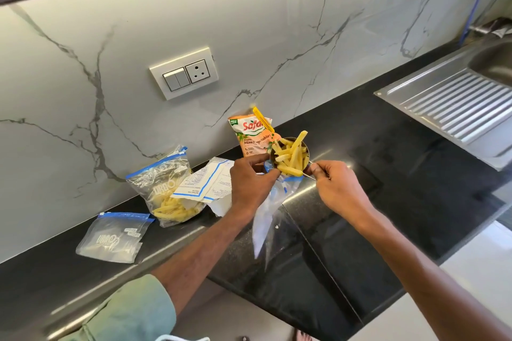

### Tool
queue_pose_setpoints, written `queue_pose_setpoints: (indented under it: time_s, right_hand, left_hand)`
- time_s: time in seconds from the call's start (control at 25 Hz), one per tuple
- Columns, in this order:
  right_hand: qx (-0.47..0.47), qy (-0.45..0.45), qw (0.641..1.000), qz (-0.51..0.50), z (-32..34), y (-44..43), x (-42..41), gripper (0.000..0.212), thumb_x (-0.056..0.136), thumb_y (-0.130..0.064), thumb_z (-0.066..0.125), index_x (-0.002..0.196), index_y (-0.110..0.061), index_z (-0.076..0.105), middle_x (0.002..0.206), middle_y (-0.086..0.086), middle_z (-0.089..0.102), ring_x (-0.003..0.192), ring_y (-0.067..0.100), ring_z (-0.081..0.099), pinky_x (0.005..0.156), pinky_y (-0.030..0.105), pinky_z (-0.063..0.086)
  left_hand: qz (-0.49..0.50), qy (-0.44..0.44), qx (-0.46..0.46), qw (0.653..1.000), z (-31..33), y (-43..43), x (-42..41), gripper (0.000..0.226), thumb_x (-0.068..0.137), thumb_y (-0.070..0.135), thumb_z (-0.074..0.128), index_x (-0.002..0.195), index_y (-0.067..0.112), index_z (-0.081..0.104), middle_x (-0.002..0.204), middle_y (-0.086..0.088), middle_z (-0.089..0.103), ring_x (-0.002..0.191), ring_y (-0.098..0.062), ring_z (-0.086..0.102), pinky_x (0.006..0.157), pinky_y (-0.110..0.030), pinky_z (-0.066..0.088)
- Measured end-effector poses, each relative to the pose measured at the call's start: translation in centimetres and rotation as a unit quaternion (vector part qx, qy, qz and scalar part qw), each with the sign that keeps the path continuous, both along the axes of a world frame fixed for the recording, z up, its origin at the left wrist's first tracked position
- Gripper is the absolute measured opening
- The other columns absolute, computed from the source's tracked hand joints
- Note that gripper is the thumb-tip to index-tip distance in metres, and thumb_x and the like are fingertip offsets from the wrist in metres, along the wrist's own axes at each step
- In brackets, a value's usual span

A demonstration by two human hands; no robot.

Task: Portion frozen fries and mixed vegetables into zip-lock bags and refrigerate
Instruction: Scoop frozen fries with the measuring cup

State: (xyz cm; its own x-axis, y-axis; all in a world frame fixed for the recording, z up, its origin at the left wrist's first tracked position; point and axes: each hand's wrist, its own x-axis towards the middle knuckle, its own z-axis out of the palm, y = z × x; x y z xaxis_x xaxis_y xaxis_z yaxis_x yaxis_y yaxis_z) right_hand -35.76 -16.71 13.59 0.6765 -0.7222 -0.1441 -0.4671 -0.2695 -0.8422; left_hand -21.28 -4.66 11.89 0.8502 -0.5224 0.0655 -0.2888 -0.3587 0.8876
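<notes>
Black tabletop point(346, 230), status: early-to-mid by my read. Bag 1 point(173, 196) stands at centre-left with fries in it; cannot tell if its zip is sealed. Bag 2 point(273, 210) hangs at frame centre and looks empty so far. Steel cup point(291, 156), heaped with fries, is tilted right at bag 2's mouth, pour not yet done. Spare bags point(113, 238) lie flat at lower left, unused. Torn white fries pack point(206, 183) lies between bag 1 and the left hand point(250, 183). Mixed vegetables pack point(253, 135) leans on the wall just behind the cup, yellow clip point(263, 119) at its top, apparently unopened. So veg portioning, sealing and refrigerating all look left. Left hand: fingers curled, pinching bag 2's rim to hold it open. Right hand point(336, 185): fingers closed round the cup's handle.
</notes>
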Motion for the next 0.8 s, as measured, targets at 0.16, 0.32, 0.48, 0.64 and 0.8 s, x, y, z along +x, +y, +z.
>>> queue_pose_setpoints:
  time_s: [0.16,0.32,0.48,0.64,0.8]
  right_hand:
    - [0.050,0.010,0.999,0.016,-1.3,-0.3,-0.3,0.034,0.111,-0.020,0.048,0.093,-0.023,0.077,0.047,-0.012,0.039,0.038,0.004,0.030,0.040,0.016,0.026]
    - [0.092,0.020,0.995,0.019,-2.5,-0.1,-0.6,0.033,0.111,-0.025,0.048,0.094,-0.025,0.077,0.067,0.007,0.049,0.045,0.006,0.031,0.042,0.020,0.028]
    - [0.105,0.042,0.993,0.029,-2.7,-0.4,-0.5,0.033,0.111,-0.028,0.049,0.094,-0.023,0.077,0.068,0.006,0.051,0.055,0.015,0.037,0.051,0.027,0.032]
    - [0.196,0.024,0.980,0.031,-2.8,-0.4,-0.5,0.035,0.112,-0.026,0.047,0.099,-0.014,0.077,0.051,-0.007,0.044,0.044,0.010,0.028,0.044,0.024,0.027]
    - [0.232,0.020,0.972,0.016,-2.8,0.0,-0.7,0.033,0.111,-0.023,0.048,0.101,-0.010,0.077,0.061,-0.016,0.059,0.049,0.010,0.042,0.045,0.024,0.045]
  left_hand:
    - [0.034,0.037,0.003,0.999,-1.1,0.2,1.5,0.038,0.083,0.015,0.083,0.121,0.016,0.075,0.117,0.002,0.074,0.094,-0.007,0.071,0.076,-0.014,0.058]
    - [0.019,0.091,0.026,0.995,-2.2,0.3,2.1,0.043,0.087,0.017,0.081,0.128,0.015,0.071,0.121,0.002,0.073,0.101,-0.009,0.069,0.089,-0.025,0.059]
    - [0.042,0.235,0.011,0.971,-2.8,-0.3,2.5,0.039,0.090,0.010,0.077,0.128,0.010,0.069,0.121,-0.007,0.073,0.110,-0.020,0.070,0.098,-0.039,0.058]
    - [0.056,0.376,0.011,0.925,-1.9,-1.1,2.7,0.033,0.094,-0.006,0.057,0.115,0.010,0.076,0.110,-0.010,0.075,0.097,-0.020,0.072,0.080,-0.033,0.062]
    - [0.009,0.397,0.039,0.917,-1.4,-0.8,2.7,0.022,0.101,0.012,0.058,0.115,0.011,0.074,0.105,-0.007,0.076,0.096,-0.017,0.071,0.073,-0.028,0.058]
